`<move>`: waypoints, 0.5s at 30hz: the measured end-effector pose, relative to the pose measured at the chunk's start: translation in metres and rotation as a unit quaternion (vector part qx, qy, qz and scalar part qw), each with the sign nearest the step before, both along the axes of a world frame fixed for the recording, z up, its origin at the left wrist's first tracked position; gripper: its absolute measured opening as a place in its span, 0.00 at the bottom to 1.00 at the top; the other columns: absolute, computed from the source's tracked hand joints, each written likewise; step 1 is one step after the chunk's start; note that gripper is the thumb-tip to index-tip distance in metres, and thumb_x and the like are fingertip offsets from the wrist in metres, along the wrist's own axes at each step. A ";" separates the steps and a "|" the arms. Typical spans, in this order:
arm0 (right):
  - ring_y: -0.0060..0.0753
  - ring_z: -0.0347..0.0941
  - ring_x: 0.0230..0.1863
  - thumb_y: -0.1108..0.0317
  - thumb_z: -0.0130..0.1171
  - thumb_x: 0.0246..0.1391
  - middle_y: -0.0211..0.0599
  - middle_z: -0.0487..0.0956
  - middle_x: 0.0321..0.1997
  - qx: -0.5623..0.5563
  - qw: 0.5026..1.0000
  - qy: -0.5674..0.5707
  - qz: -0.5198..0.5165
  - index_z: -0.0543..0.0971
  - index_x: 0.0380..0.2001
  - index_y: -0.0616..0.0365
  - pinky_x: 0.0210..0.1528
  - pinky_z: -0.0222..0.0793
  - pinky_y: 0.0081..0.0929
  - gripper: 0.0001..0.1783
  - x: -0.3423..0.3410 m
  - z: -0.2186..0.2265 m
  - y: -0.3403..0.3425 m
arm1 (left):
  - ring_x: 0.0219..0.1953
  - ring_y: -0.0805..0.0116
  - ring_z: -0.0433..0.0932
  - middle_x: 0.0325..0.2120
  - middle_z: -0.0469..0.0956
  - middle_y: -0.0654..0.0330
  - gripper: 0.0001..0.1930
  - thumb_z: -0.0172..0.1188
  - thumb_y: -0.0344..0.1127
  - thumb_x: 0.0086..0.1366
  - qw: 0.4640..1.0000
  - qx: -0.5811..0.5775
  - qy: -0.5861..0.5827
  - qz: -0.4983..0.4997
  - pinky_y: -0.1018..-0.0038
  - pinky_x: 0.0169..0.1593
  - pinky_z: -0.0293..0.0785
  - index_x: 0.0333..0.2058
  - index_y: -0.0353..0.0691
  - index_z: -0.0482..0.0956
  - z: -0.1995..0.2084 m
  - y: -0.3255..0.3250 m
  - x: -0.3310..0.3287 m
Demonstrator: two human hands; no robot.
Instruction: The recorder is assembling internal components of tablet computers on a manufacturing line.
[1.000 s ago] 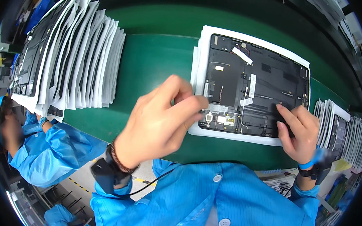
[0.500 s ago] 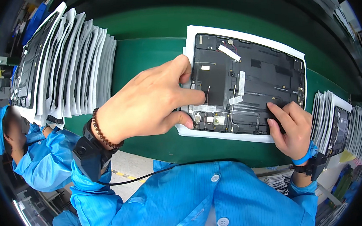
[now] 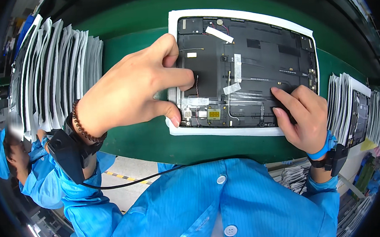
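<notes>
Now, the right hand (image 3: 305, 119) rests at the near-right edge, thumb and forefinger parted; the left hand (image 3: 130, 85) spreads its fingers over the left end. Beneath, the dark panel (image 3: 257, 69) lies flat on a white sheet (image 3: 173, 25), long axis running left to right, right end slanting slightly nearer; farther left, a papery stack (image 3: 59, 70) towers.
</notes>
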State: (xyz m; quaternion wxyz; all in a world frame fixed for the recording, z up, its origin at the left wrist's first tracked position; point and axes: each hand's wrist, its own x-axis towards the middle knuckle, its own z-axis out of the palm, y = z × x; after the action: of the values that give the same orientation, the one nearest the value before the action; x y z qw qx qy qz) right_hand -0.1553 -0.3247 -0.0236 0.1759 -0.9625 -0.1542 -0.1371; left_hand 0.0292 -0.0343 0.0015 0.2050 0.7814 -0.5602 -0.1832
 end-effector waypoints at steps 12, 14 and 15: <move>0.35 0.69 0.22 0.73 0.71 0.42 0.34 0.69 0.25 0.011 1.000 0.005 -0.001 0.85 0.45 0.61 0.22 0.64 0.33 0.22 0.000 -0.001 0.000 | 0.36 0.57 0.67 0.35 0.59 0.58 0.31 0.82 0.46 0.32 0.999 0.004 0.036 0.018 0.66 0.38 0.70 0.38 0.41 0.83 -0.004 -0.001 0.001; 0.35 0.69 0.22 0.74 0.71 0.41 0.34 0.69 0.25 0.015 1.000 0.004 -0.002 0.85 0.45 0.61 0.22 0.64 0.33 0.22 0.000 -0.001 0.000 | 0.36 0.58 0.66 0.34 0.58 0.59 0.30 0.81 0.47 0.32 0.999 -0.004 0.038 0.010 0.66 0.38 0.70 0.37 0.40 0.83 -0.005 -0.001 0.001; 0.35 0.69 0.22 0.74 0.72 0.41 0.34 0.69 0.25 0.015 1.000 0.006 -0.001 0.85 0.45 0.61 0.22 0.64 0.33 0.22 0.000 -0.001 0.000 | 0.36 0.58 0.66 0.34 0.58 0.59 0.30 0.81 0.47 0.32 0.999 -0.003 0.038 0.011 0.66 0.38 0.70 0.37 0.40 0.83 -0.005 0.000 0.000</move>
State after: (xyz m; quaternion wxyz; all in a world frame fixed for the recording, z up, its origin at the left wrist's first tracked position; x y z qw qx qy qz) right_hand -0.1554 -0.3250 -0.0245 0.1911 -0.9607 -0.1505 -0.1341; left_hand 0.0294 -0.0347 -0.0030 0.2306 0.7791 -0.5444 -0.2085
